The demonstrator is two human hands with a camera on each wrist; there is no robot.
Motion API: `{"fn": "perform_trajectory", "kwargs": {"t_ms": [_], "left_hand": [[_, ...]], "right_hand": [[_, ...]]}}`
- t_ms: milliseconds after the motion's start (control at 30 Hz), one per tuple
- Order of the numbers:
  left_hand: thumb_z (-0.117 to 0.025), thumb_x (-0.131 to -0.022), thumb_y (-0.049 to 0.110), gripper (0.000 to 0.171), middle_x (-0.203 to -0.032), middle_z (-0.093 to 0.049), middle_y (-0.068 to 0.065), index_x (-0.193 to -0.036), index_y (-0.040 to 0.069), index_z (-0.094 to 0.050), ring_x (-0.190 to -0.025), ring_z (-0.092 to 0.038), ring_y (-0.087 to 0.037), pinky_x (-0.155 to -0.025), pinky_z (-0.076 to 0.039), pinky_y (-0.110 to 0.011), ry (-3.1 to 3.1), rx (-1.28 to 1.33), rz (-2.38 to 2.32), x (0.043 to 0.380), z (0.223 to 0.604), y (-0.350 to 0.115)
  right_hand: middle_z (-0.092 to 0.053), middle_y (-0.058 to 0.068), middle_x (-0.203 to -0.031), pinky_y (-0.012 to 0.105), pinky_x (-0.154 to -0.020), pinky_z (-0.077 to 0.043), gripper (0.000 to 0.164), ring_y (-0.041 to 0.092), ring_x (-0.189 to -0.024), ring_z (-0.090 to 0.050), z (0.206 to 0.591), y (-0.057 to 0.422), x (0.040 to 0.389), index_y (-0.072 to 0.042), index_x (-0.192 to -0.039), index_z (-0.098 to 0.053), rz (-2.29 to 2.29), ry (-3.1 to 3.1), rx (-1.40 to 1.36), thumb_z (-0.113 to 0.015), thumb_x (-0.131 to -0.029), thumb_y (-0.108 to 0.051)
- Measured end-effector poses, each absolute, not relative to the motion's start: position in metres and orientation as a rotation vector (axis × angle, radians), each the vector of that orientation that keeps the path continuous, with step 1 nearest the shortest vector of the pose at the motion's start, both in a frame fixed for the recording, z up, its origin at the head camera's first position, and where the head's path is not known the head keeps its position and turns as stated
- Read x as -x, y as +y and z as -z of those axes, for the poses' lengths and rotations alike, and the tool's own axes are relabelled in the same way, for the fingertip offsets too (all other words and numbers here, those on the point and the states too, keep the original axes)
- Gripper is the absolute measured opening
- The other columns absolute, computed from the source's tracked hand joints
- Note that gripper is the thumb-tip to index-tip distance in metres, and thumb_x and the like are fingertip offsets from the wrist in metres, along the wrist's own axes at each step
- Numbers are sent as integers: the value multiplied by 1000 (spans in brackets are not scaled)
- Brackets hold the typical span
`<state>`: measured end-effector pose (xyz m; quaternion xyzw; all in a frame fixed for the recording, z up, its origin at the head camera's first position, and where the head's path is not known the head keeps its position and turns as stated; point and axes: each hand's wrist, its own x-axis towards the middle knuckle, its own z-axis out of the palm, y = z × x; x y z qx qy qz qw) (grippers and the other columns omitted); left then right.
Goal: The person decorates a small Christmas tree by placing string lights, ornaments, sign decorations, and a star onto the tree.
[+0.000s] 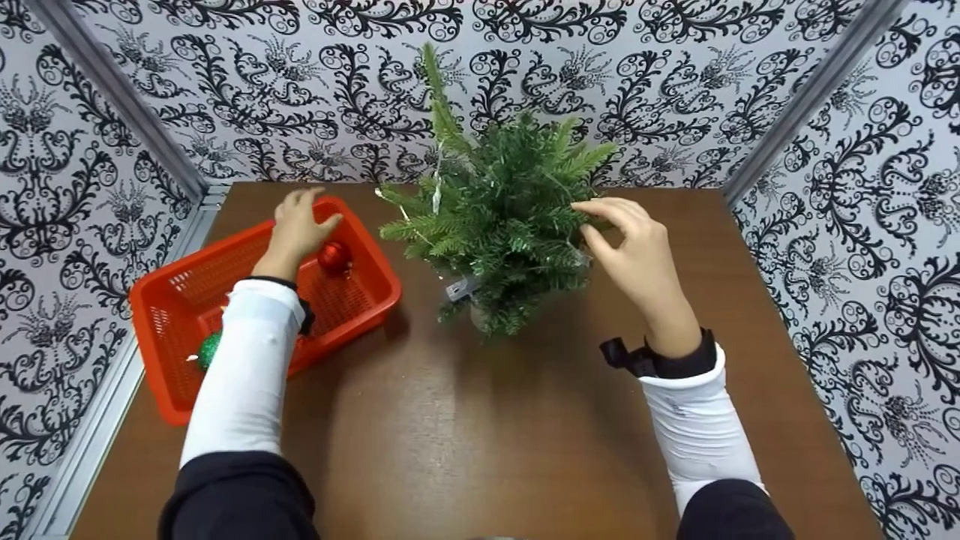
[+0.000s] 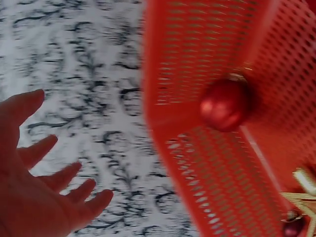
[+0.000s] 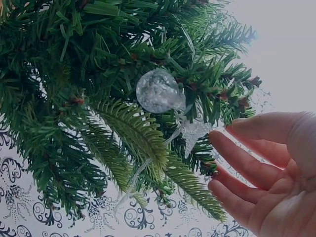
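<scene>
My left hand [image 1: 296, 225] hovers over the far end of a red plastic basket [image 1: 386, 304], fingers spread and nothing in them. Below it in the basket lies a shiny red ball ornament [image 2: 224, 106]. In the left wrist view the left hand [image 2: 44, 192] is apart from that ball. A small artificial Christmas tree [image 1: 510, 210] stands mid-table. At its right side is my right hand [image 1: 634, 244], its fingertips by the outer branches. In the right wrist view a clear star-shaped light [image 3: 194, 132] and a clear round bulb [image 3: 158, 91] hang beside the fingertips.
A green glittery ball [image 1: 208, 349] lies in the basket's near end, partly behind the left sleeve. A gold star-shaped ornament [image 2: 301, 197] shows in the left wrist view. A small grey box [image 1: 461, 288] hangs low on the tree. Patterned walls [image 1: 885, 187] enclose the brown table [image 1: 480, 450].
</scene>
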<state>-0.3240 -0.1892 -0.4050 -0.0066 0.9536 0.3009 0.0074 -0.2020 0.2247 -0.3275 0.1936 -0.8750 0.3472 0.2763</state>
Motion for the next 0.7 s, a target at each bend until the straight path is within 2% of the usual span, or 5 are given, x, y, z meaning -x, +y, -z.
{"fn": "perform_trajectory", "kwargs": {"t_ms": [200,400,600,700], "left_hand": [[-54,-87,27,56,-139,-19,-26,-134,5,-34,-124,-17,-49,-96,-24,-61,2862,8,-712,340,432,-190],[-55,-85,22,60,-137,-18,-31,-135,0,-30,-121,-19,-53,-98,-21,-61,2696,-64,-544,346,452,-184],[-58,-82,16,51,-129,-28,-33,-126,-4,-41,-117,-32,-44,-95,-30,-54,2639,-113,-487,345,463,-187],[-57,-82,16,50,-129,-24,-32,-127,1,-40,-113,-35,-44,-91,-33,-56,2628,-84,-494,341,464,-188]], "right_hand": [[-64,8,-104,31,-84,-44,28,19,-100,-55,329,223,202,-10,-104,-66,-944,-2331,-517,-62,-78,0],[-64,8,-105,31,-86,-43,28,19,-101,-54,330,224,202,-11,-104,-66,-938,-2347,-500,-62,-78,-1],[-63,9,-107,34,-93,-40,29,21,-105,-53,329,223,202,-12,-105,-66,-932,-2360,-513,-62,-79,-1],[-63,9,-106,34,-92,-40,29,21,-105,-53,330,224,202,-11,-105,-66,-930,-2360,-519,-62,-78,-1]]}}
